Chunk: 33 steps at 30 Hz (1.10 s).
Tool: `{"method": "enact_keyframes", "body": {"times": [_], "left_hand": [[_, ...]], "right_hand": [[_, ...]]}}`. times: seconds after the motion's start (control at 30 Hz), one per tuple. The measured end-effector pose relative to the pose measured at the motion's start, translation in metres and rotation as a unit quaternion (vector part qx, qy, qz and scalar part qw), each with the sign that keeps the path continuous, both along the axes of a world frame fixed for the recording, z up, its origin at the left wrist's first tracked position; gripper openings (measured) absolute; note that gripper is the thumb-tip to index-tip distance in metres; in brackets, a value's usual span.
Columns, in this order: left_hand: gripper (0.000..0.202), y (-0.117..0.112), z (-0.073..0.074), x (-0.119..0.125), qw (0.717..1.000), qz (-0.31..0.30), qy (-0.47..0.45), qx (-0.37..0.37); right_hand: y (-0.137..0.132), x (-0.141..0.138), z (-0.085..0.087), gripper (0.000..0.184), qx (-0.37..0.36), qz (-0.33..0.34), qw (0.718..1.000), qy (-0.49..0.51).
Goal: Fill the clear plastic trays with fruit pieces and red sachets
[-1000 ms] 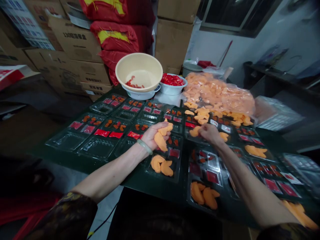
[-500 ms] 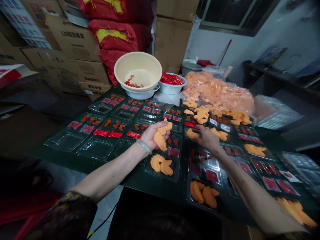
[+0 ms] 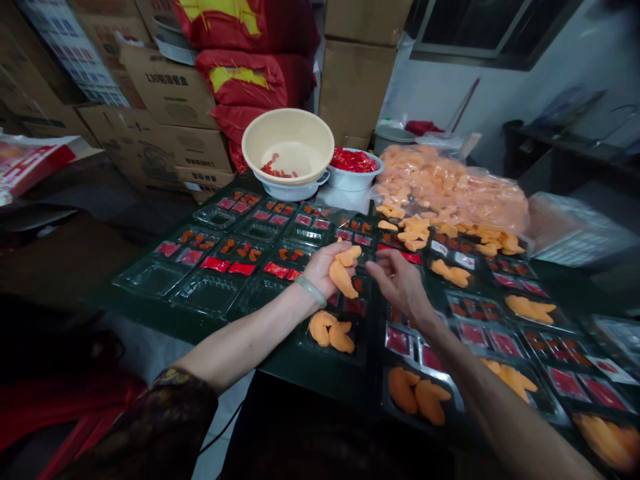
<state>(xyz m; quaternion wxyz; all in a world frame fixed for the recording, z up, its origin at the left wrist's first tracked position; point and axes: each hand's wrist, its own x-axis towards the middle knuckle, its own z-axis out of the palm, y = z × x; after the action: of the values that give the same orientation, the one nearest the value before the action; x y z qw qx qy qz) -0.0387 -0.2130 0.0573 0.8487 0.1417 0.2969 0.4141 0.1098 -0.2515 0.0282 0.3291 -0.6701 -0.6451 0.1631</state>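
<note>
My left hand (image 3: 323, 270) is closed round a few orange curved pieces (image 3: 343, 275), which look like puffed crackers. It is above clear compartment trays (image 3: 200, 293) on a dark green table. Close to its right is my right hand (image 3: 403, 283), fingers loosely bent and apart, with nothing visible in it; its palm side is hidden. Just behind that hand, red sachets (image 3: 413, 258) lie in a tray. Below my left hand, a tray holds two orange pieces (image 3: 331, 332). Nearer me on the right, another tray holds more orange pieces (image 3: 419, 395) and dark red sachets (image 3: 399, 339).
A big clear bag of orange pieces (image 3: 450, 187) lies at the back right. Behind the trays stand a cream basin (image 3: 289, 137) and a white bowl (image 3: 355, 179) of red sachets. Cartons (image 3: 175, 100) and red sacks (image 3: 263, 77) are stacked beyond the table.
My right hand has moved left, off the tray with the orange piece and closer to my left hand. My left hand keeps its hold on the orange pieces. The view has shifted slightly.
</note>
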Motion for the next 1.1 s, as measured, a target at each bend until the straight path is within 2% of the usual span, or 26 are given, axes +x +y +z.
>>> {"method": "enact_keyframes", "body": {"times": [0.07,0.1,0.2,0.27,0.37,0.43,0.5,0.57,0.67,0.73,0.77,0.83,0.9,0.97,1.03,1.1], "left_hand": [[0.011,-0.001,0.002,0.005,1.000,-0.003,0.012,-0.020],[0.013,-0.002,0.003,0.007,0.999,-0.001,0.020,-0.032],[0.015,-0.003,0.003,0.012,0.997,0.022,0.041,-0.057],[0.014,-0.003,0.002,0.015,0.996,0.034,0.051,-0.061],[0.012,-0.003,0.001,0.020,0.994,0.052,0.069,-0.064],[0.012,-0.003,0.001,0.023,0.992,0.078,0.079,-0.057],[0.012,-0.003,0.000,0.027,0.989,0.108,0.087,-0.044],[0.013,-0.003,-0.001,0.030,0.987,0.130,0.095,-0.029],[0.014,-0.001,-0.004,0.030,0.984,0.145,0.105,-0.011],[0.014,0.004,-0.005,0.026,0.982,0.151,0.111,-0.003],[0.014,0.008,-0.006,0.022,0.982,0.154,0.113,-0.001],[0.014,0.016,-0.006,0.011,0.980,0.161,0.114,0.000],[0.013,0.023,-0.005,-0.002,0.981,0.159,0.111,-0.002],[0.013,0.027,-0.004,-0.014,0.984,0.145,0.107,-0.004],[0.013,0.027,-0.005,-0.022,0.987,0.127,0.101,-0.004],[0.012,0.026,-0.007,-0.028,0.989,0.108,0.096,-0.005]], "right_hand": [[-0.018,-0.020,0.011,0.044,0.035,0.075,0.990,0.117],[-0.025,-0.027,0.014,0.041,0.046,0.094,0.983,0.150],[-0.037,-0.035,0.014,0.022,0.072,0.095,0.973,0.200],[-0.040,-0.034,0.011,0.023,0.068,0.104,0.970,0.209],[-0.042,-0.033,0.006,0.039,0.074,0.107,0.978,0.162],[-0.043,-0.032,0.006,0.038,0.081,0.092,0.979,0.161],[-0.043,-0.028,0.007,0.028,0.053,0.088,0.970,0.221],[-0.044,-0.022,0.010,0.022,-0.006,0.105,0.945,0.309],[-0.048,-0.008,0.015,0.021,-0.072,0.131,0.896,0.418],[-0.053,0.005,0.021,0.021,-0.077,0.111,0.888,0.439],[-0.054,0.014,0.025,0.021,-0.075,0.095,0.893,0.433],[-0.052,0.037,0.034,0.021,-0.075,0.063,0.922,0.374],[-0.042,0.063,0.042,0.025,-0.091,0.043,0.961,0.257],[-0.025,0.088,0.045,0.029,-0.121,0.039,0.986,0.107],[-0.006,0.108,0.042,0.029,-0.143,0.052,0.988,-0.035],[0.013,0.121,0.036,0.032,-0.152,0.063,0.976,-0.145]]}}
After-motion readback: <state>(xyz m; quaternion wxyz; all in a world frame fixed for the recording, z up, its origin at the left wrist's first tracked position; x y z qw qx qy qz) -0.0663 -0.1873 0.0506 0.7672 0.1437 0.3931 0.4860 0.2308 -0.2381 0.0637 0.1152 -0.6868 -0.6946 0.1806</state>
